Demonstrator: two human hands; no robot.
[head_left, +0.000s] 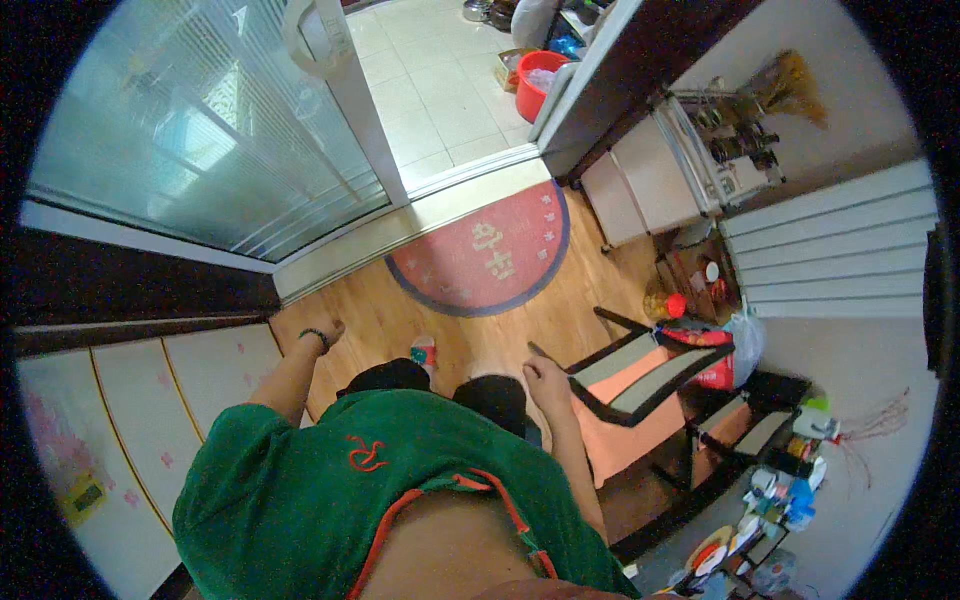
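Note:
My left hand (pixel 335 330) hangs low at the left over the wooden floor, a dark beaded bracelet (pixel 316 338) on its wrist. Its fingers look loosely stretched and nothing shows in them. On the other side, my right hand (pixel 545 383) is curled in front of my body, its palm hidden. A dark leg of the chair (pixel 640 378) shows just beyond its fingers; whether they touch cannot be told. That chair has a black frame with grey and orange panels. One foot in a red and white shoe (pixel 424 352) shows below me.
Ahead lies a half-round pink mat (pixel 480 250) before an open sliding glass door (pixel 230 130). A red bucket (pixel 537 85) stands beyond the doorway. On the right are a white wheeled cabinet (pixel 640 185), a red-lidded jar (pixel 662 305) and a cluttered table (pixel 740 540). White cupboards (pixel 130 430) line the left.

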